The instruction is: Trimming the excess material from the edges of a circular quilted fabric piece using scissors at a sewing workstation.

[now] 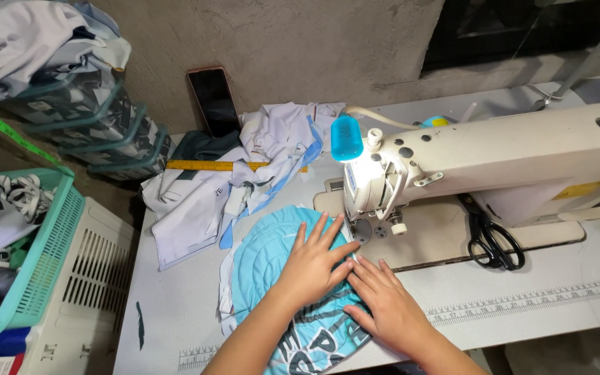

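A round turquoise fabric piece (262, 253) with curved stitch lines and dark print lies on the white sewing table (522, 305), its edge under the needle of a cream sewing machine (494, 156). My left hand (312, 260) presses flat on the fabric, fingers spread toward the presser foot (362, 232). Just right of it, my right hand (383, 302) rests flat on the fabric's edge, fingers pointing at the needle. Neither hand grips anything.
Black scissors (494, 243) lie on the machine bed at right. A pile of white and blue cloth (244, 177) and a yellow ruler (217, 165) lie behind the fabric. A dark phone (213, 101) leans on the wall. A green basket (32, 257) stands at left.
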